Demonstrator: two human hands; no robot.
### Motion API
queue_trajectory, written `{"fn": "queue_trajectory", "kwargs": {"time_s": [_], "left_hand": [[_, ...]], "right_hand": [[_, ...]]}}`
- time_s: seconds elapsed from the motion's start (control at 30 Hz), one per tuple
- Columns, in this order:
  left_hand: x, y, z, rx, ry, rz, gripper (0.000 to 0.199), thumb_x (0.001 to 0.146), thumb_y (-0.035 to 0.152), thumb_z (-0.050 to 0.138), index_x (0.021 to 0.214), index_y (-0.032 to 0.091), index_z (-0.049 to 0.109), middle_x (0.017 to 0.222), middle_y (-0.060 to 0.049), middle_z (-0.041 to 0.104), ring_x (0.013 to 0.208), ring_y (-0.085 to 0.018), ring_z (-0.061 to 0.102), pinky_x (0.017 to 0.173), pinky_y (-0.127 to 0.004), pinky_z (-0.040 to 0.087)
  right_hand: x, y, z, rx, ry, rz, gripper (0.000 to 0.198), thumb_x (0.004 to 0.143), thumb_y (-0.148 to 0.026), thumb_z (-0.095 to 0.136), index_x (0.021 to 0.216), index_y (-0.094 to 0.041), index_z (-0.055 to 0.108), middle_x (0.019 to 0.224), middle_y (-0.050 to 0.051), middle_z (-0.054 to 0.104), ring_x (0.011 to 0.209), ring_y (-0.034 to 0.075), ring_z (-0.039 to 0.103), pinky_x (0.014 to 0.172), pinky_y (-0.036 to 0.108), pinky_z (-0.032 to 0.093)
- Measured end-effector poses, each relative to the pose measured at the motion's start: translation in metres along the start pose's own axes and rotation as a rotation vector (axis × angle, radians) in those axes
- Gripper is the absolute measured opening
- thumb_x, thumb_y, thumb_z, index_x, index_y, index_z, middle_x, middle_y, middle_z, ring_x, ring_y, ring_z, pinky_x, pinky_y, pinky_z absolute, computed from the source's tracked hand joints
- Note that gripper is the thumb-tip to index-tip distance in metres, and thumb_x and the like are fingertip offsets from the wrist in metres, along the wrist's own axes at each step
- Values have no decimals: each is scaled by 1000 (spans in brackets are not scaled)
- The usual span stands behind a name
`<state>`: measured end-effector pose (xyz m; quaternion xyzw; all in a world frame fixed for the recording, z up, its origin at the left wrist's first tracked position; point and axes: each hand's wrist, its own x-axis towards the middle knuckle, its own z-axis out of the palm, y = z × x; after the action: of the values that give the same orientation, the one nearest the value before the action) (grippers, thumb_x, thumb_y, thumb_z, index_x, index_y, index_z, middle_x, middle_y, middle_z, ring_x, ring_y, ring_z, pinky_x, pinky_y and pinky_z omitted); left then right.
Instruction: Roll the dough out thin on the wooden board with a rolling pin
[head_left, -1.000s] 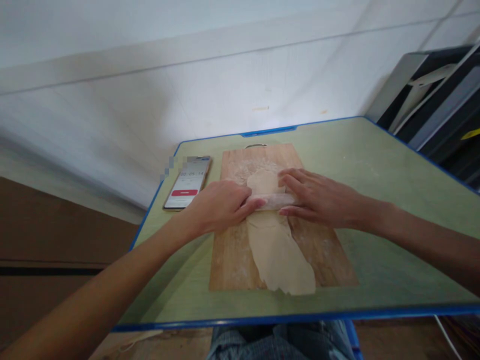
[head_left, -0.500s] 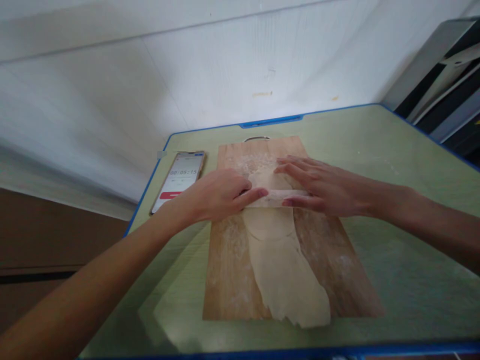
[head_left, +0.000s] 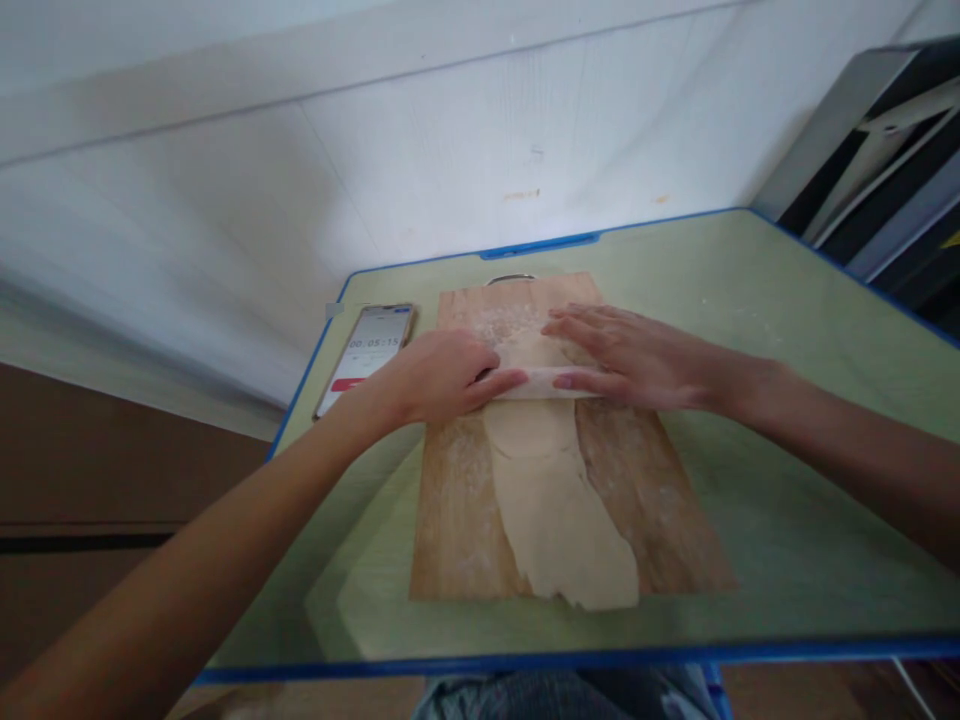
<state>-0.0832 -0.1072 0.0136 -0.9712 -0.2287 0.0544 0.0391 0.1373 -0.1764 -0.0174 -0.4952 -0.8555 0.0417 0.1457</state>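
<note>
A whitish, floury rolling pin (head_left: 541, 383) lies across a long strip of flattened dough (head_left: 559, 510) on a wooden cutting board (head_left: 457, 530). At the pin's left end, my left hand (head_left: 450, 375) has its fingers curled closed, with the thumb lying along the pin. My right hand (head_left: 630, 360) covers the right end, its thumb on the near side and its fingers stretched past the pin over the dough's far part. The dough runs toward me with an uneven near edge that reaches the board's near edge. Both pin ends are hidden by my hands.
A phone (head_left: 375, 345) showing a timer lies left of the board, partly behind my left wrist. The greenish table (head_left: 810, 500) has a blue rim and stands against a white wall (head_left: 450, 160). Dark and grey objects (head_left: 885, 170) stand beyond its right edge.
The view has shifted, so the table's near edge and some clothing below it now show. My hands and the pin keep nearly the same place on the board.
</note>
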Motion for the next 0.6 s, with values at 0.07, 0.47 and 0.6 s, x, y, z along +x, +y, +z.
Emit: {"fn": "queue_trajectory", "kwargs": {"time_s": [0.07, 0.47, 0.6], "left_hand": [[-3, 4, 2, 50, 44, -33, 69, 94, 54, 17, 69, 15, 68, 61, -8, 64, 58, -18, 58, 55, -29, 37], [-35, 16, 2, 201, 46, -168, 65, 91, 63, 20, 89, 14, 62, 70, -11, 66, 67, -25, 64, 54, -29, 40], [-52, 18, 8, 113, 88, -180, 55, 93, 56, 23, 92, 14, 58, 83, -12, 65, 75, -24, 63, 61, -31, 46]], "right_hand": [[-3, -5, 2, -62, 57, -3, 66, 89, -64, 28, 124, -15, 54, 127, 16, 57, 121, 31, 50, 100, 49, 37], [-25, -29, -6, -353, 74, -75, 37, 95, -43, 35, 98, -13, 56, 106, 15, 60, 92, 26, 58, 75, 36, 44], [-25, -47, -11, -404, 123, 20, 25, 95, -33, 39, 97, -14, 56, 98, 13, 62, 84, 23, 59, 68, 33, 42]]}}
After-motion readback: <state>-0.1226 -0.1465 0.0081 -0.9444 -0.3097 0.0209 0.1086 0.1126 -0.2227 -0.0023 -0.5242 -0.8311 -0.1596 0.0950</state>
